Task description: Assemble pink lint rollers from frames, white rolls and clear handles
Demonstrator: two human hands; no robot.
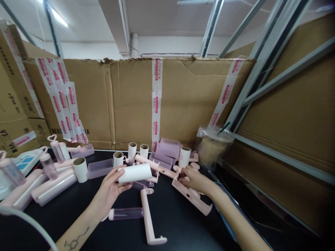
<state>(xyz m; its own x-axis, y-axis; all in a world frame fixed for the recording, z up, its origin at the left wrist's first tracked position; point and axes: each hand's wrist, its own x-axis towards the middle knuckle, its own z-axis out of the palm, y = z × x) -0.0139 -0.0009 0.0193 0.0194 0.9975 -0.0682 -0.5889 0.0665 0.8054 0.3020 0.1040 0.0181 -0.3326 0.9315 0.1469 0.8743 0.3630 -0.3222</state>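
My left hand [109, 188] is closed around a white paper roll [136, 173], held nearly level above the table. My right hand [195, 179] is at the right, fingers curled down among small round pink caps [194, 166]; what they pinch is hidden. Just below it lies a long pink bracket-shaped frame [192, 198] with a hole in its middle. Another pink frame [148, 219] lies in front, between my arms. A clear purple tube [127, 213] with a white cap touches that frame's left side.
Several white rolls [80, 170] stand upright on the black table [115, 235]. Purple trays [167, 149] are piled at the back. Assembled pink rollers [56, 186] lie at left. A plastic bag [213, 146] stands back right, before a cardboard wall [131, 104]. Metal shelf bars [282, 75] slant at right.
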